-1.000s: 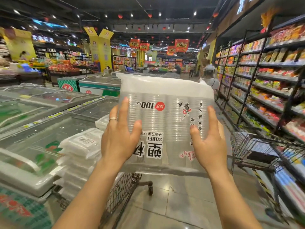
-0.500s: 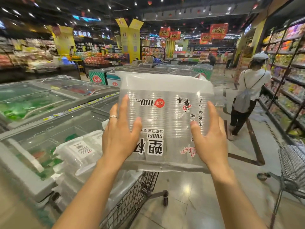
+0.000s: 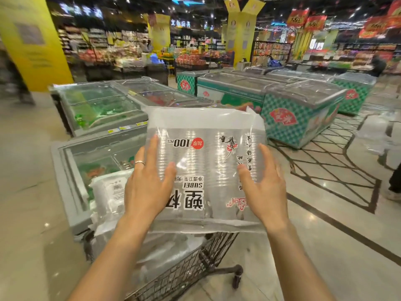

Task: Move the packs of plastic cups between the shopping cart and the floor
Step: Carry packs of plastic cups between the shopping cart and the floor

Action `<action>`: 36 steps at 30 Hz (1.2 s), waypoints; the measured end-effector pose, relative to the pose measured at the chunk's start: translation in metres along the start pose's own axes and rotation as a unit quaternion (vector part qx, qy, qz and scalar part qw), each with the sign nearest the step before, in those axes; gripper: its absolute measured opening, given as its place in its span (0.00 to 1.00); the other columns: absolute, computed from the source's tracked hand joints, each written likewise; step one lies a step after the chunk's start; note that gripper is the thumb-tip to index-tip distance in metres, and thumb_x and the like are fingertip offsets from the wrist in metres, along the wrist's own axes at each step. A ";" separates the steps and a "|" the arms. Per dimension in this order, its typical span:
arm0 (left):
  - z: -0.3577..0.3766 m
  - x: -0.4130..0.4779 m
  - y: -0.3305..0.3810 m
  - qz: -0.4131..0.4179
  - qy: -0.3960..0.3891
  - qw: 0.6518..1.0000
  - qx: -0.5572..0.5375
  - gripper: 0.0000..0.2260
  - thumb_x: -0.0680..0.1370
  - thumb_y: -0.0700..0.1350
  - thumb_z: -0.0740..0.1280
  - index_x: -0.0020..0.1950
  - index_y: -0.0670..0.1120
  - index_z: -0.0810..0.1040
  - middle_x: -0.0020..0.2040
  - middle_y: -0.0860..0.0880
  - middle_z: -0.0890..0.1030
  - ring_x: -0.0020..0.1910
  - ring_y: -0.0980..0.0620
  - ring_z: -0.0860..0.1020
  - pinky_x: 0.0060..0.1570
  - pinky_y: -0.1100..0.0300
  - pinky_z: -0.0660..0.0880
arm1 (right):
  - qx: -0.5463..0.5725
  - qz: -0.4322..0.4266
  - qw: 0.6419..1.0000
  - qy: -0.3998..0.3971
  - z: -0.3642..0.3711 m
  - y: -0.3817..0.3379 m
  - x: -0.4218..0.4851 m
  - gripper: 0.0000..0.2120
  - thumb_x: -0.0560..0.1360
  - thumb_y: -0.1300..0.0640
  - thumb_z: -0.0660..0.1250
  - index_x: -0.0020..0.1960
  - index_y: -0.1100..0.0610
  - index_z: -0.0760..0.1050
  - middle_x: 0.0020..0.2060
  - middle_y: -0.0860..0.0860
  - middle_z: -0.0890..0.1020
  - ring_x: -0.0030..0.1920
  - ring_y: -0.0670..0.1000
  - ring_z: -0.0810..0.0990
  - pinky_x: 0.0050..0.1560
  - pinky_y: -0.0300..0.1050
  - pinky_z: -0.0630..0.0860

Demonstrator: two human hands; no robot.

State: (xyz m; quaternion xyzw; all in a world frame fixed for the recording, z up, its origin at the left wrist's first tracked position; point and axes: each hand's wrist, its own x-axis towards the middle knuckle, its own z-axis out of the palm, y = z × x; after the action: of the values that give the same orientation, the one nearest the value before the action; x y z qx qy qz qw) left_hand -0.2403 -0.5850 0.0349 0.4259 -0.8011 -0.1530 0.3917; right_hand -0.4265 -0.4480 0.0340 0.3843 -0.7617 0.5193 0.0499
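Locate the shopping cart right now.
Head view, bottom centre: the shopping cart sits directly below the raised pack of cups, beside the grey chest freezer to its left.

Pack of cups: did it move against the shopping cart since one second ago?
Yes. The pack of cups swung left: before, it hung mostly past the shopping cart front corner; now it is mostly above it.
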 end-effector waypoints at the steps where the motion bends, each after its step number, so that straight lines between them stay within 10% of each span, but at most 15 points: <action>1: 0.000 0.005 -0.009 -0.014 0.006 1.000 0.012 0.29 0.82 0.57 0.56 0.80 0.60 0.46 0.79 0.45 0.56 0.75 0.44 0.61 0.65 0.44 0.67 | 0.009 -0.007 1.000 -0.019 0.014 0.001 0.008 0.30 0.78 0.45 0.65 0.77 0.43 0.58 0.74 0.48 0.64 0.73 0.46 0.61 0.68 0.42 0.59; 16: 0.004 0.086 -0.157 -0.244 0.011 0.960 0.135 0.31 0.81 0.58 0.57 0.80 0.58 0.47 0.79 0.45 0.58 0.72 0.43 0.66 0.65 0.48 0.66 | -0.022 -0.072 0.951 -0.299 0.250 0.001 0.098 0.34 0.80 0.43 0.60 0.80 0.51 0.50 0.78 0.51 0.58 0.78 0.51 0.54 0.74 0.46 0.54; 36: 0.066 0.101 -0.225 -0.351 -0.065 0.916 0.183 0.30 0.81 0.61 0.55 0.80 0.57 0.48 0.78 0.43 0.59 0.67 0.41 0.73 0.58 0.51 0.72 | -0.067 -0.063 0.899 -0.428 0.368 0.058 0.127 0.29 0.81 0.46 0.59 0.78 0.55 0.58 0.66 0.58 0.74 0.67 0.57 0.69 0.62 0.48 0.67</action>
State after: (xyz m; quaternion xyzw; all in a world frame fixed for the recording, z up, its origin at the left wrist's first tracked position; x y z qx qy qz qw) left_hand -0.1971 -0.8042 -0.0878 0.7327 -0.6380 -0.1587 0.1756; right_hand -0.4335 -0.8110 -0.1168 0.6123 -0.7167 0.2488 -0.2226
